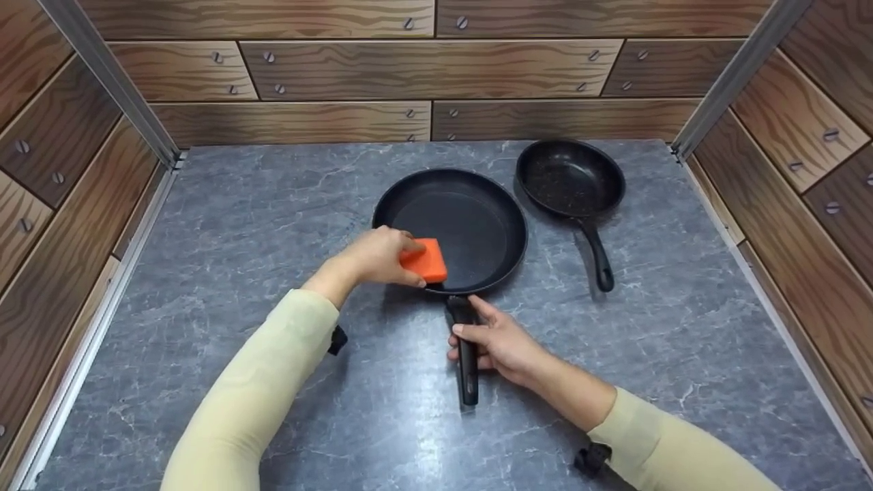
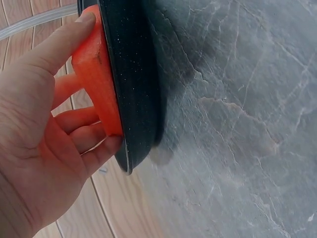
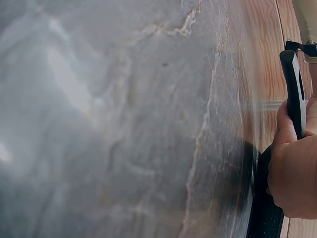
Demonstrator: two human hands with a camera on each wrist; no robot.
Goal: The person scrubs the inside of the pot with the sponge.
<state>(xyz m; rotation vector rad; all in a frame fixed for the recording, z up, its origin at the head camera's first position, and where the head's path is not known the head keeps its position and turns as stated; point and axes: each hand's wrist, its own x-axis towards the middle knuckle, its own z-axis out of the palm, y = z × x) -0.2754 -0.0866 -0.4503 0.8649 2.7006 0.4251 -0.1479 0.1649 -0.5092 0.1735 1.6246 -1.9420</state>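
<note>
In the head view a large black frying pan [image 1: 457,211] sits mid-table, its handle [image 1: 468,375] toward me. My left hand [image 1: 382,256] grips an orange sponge [image 1: 431,262] at the pan's near left rim. The left wrist view shows the thumb on one edge of the sponge [image 2: 96,74] and the fingers behind it, with the sponge overlapping the pan's rim [image 2: 133,84]. My right hand [image 1: 508,344] holds the pan handle near its base, thumb on top and fingers beneath. In the right wrist view the handle [image 3: 295,94] sticks out past that hand [image 3: 294,173].
A smaller black frying pan [image 1: 571,179] stands at the back right, close to the large pan, its handle pointing toward me. The grey marble-patterned table [image 1: 273,198] is bounded by wood-patterned panels [image 1: 341,68] at the back and sides, with metal rails along the edges.
</note>
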